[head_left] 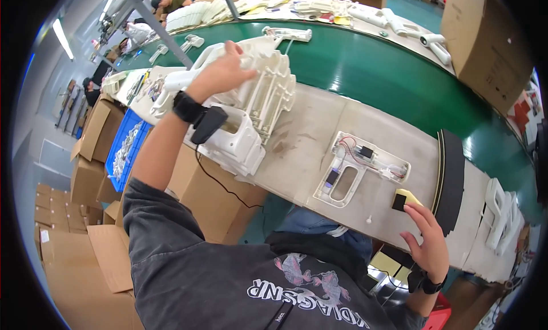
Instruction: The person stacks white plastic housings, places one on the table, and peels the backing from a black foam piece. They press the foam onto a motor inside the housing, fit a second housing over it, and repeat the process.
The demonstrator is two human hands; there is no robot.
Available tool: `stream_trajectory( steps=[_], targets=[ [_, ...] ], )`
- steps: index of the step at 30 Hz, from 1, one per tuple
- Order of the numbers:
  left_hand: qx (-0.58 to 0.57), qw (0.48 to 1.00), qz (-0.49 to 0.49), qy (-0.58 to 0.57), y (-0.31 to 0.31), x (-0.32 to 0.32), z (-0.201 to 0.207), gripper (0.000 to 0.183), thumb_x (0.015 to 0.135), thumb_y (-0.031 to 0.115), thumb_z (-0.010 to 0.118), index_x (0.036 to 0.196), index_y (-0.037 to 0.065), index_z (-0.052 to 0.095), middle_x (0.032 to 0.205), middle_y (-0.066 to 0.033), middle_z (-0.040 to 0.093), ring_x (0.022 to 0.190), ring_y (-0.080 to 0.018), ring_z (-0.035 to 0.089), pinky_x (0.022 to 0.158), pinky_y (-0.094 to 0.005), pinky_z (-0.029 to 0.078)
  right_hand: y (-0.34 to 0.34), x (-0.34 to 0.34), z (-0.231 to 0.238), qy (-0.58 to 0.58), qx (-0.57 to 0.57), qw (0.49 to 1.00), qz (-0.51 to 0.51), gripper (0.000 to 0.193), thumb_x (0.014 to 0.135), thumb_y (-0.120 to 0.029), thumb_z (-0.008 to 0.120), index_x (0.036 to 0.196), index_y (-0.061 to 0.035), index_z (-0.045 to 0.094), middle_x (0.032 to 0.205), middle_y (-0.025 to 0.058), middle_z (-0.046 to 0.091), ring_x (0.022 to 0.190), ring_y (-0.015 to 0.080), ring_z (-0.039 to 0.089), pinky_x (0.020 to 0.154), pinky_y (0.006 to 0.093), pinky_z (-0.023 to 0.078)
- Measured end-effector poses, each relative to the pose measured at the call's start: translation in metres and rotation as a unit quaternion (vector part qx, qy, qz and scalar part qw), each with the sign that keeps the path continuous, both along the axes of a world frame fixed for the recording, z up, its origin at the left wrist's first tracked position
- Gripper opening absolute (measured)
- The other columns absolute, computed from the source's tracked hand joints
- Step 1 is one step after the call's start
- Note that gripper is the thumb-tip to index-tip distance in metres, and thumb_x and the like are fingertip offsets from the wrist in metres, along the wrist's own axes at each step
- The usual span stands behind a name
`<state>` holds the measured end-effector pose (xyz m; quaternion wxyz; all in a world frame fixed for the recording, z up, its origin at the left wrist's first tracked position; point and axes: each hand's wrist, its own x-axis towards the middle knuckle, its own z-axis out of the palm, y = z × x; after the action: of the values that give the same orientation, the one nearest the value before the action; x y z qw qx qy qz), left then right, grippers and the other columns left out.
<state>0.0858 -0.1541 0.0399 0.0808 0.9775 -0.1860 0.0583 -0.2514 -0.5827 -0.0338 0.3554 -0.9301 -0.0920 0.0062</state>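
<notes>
My left hand (pixel 224 76) is raised at the stack of white plastic housings (pixel 274 96) on the left of the table. Its thumb stands apart from the fingers, and nothing shows between them; some fingertips are hidden. On the right, my right hand (pixel 428 239) has its fingertips at a yellow backing sheet with a black foam pad (pixel 399 203) on it, the thumb spread away. Between the hands lies an opened white handle-shaped housing (pixel 325 194), with red wires and black pads inside. Just below it is a small white piece on a thin lead (pixel 369 219).
Black curved strips (pixel 451 181) stand right of the yellow sheet; white handle shells (pixel 502 216) lie beyond. A green conveyor belt (pixel 365 67) runs behind the table. At left are a blue bin (pixel 127 150) and cardboard boxes (pixel 91 130). A large carton (pixel 485 50) stands far right.
</notes>
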Motion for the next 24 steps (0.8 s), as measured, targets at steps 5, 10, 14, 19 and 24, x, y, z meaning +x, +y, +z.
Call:
stream_trajectory(
  steps=[5, 10, 14, 19, 24],
  targets=[
    [-0.247, 0.967, -0.06, 0.013, -0.017, -0.042, 0.066, 0.06, 0.092, 0.036, 0.07, 0.126, -0.002, 0.04, 0.1, -0.0141, 0.069, 0.089, -0.0155, 0.066, 0.073, -0.026, 0.052, -0.007, -0.002, 0.002, -0.052, 0.052, 0.994, -0.078, 0.053, 0.076, 0.007, 0.072, 0.127, -0.0034, 0.061, 0.13, 0.0155, 0.058, 0.114, 0.0353, 0.06, 0.095, 0.0383, 0.05],
    [-0.559, 0.809, -0.161, 0.084, -0.093, -0.155, 0.066, 0.058, 0.1, 0.024, 0.058, 0.143, -0.003, 0.03, 0.11, -0.021, 0.067, 0.089, -0.0191, 0.067, 0.076, -0.0277, 0.055, -0.002, 0.034, 0.007, -0.227, 0.078, 0.962, -0.128, 0.061, 0.081, -0.005, 0.075, 0.137, 0.0013, 0.052, 0.135, 0.0175, 0.057, 0.117, 0.0329, 0.058, 0.1, 0.0386, 0.046],
    [-0.649, 0.659, -0.242, 0.293, -0.126, -0.183, -0.016, 0.061, 0.106, 0.02, 0.045, 0.158, 0.008, 0.016, 0.118, -0.0259, 0.064, 0.092, -0.023, 0.067, 0.081, -0.0343, 0.055, -0.001, 0.081, 0.019, -0.331, -0.072, 0.934, -0.115, 0.079, 0.083, -0.023, 0.079, 0.149, -0.0058, 0.04, 0.154, 0.0158, 0.041, 0.138, 0.0355, 0.043, 0.113, 0.0425, 0.036],
    [-0.667, 0.498, -0.191, 0.521, -0.144, -0.172, -0.088, 0.058, 0.106, 0.023, 0.046, 0.156, 0.006, 0.021, 0.123, -0.0207, 0.06, 0.097, -0.025, 0.064, 0.086, -0.0376, 0.055, -0.021, 0.105, -0.011, -0.21, -0.085, 0.973, -0.04, 0.071, 0.083, -0.011, 0.076, 0.147, -0.0102, 0.045, 0.149, 0.0135, 0.046, 0.133, 0.0341, 0.047, 0.11, 0.0394, 0.04],
    [-0.668, 0.462, -0.176, 0.556, -0.128, -0.161, -0.117, 0.058, 0.106, 0.02, 0.045, 0.157, 0.007, 0.02, 0.127, -0.0217, 0.058, 0.1, -0.0269, 0.065, 0.088, -0.0397, 0.055, -0.028, 0.107, -0.03, -0.138, -0.05, 0.989, -0.009, 0.068, 0.082, -0.008, 0.076, 0.144, -0.0093, 0.048, 0.138, 0.0152, 0.053, 0.125, 0.0341, 0.051, 0.105, 0.04, 0.044]
  ],
)
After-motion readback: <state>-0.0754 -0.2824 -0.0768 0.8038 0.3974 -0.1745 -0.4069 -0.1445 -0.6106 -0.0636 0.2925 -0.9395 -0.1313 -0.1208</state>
